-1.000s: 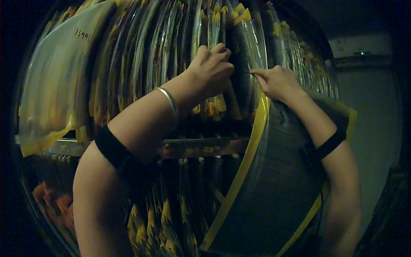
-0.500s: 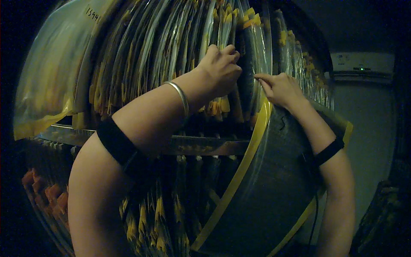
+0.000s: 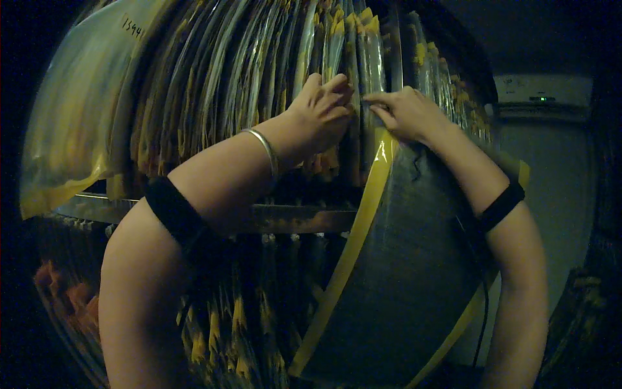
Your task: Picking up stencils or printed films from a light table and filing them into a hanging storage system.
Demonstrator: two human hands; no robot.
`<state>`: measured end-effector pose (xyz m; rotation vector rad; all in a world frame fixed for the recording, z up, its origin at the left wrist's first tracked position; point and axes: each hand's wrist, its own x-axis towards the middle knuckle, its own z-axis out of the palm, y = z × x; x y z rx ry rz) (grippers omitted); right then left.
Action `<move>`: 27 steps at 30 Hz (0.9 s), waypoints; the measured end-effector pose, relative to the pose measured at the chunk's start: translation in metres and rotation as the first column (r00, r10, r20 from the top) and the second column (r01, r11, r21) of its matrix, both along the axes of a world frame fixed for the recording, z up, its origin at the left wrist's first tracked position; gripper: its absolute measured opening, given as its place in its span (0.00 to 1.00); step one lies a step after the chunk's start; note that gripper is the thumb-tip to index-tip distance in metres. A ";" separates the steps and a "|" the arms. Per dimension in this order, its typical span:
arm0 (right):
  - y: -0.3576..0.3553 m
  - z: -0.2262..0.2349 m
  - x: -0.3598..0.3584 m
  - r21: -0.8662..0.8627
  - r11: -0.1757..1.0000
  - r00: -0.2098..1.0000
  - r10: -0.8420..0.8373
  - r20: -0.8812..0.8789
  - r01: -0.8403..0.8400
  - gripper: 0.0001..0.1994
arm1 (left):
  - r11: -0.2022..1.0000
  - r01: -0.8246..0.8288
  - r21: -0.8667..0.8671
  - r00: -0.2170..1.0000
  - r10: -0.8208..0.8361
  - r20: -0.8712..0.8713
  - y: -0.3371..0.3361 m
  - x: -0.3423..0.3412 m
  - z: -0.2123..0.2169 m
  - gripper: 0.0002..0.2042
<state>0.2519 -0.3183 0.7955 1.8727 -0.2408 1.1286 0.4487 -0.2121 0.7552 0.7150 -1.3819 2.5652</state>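
in the head view, dark handwritten figures stand near the top of a large pale bag [image 3: 81, 117] at the far left, and a dark squiggle [image 3: 416, 165] marks a big dark sheet with yellow edges [image 3: 402, 272]. small marks on a wall unit [image 3: 518, 97] with a green light are too small to read.

clear sleeves [image 3: 246, 84], many with yellow or brownish contents, hang tightly side by side above a metal rail [image 3: 301, 219]; a lower row [image 3: 227, 337] hangs beneath.

the left hand [image 3: 324, 113] is among the middle sleeves, fingers curled; what they grip, if anything, is hidden. just beside it, the right hand [image 3: 411, 117] has thumb and index finger close together at a sleeve edge above the dark sheet; whether they pinch it cannot be told. the dark sheet's lower end is cut off.
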 end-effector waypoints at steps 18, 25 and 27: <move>0.002 0.000 0.008 0.005 0.961 0.961 -0.278 0.003 0.278 0.22 | 0.995 -0.080 -0.050 0.997 0.080 -0.008 -0.002 -0.002 0.005 0.10; -0.007 -0.002 -0.001 0.076 0.964 0.965 -0.258 0.037 0.255 0.20 | 0.984 -0.172 0.047 0.979 0.176 -0.103 -0.008 -0.011 0.015 0.13; -0.010 -0.002 -0.005 0.078 0.964 0.965 -0.260 0.045 0.256 0.19 | 0.983 -0.160 0.091 0.979 0.170 -0.111 -0.007 -0.012 0.018 0.13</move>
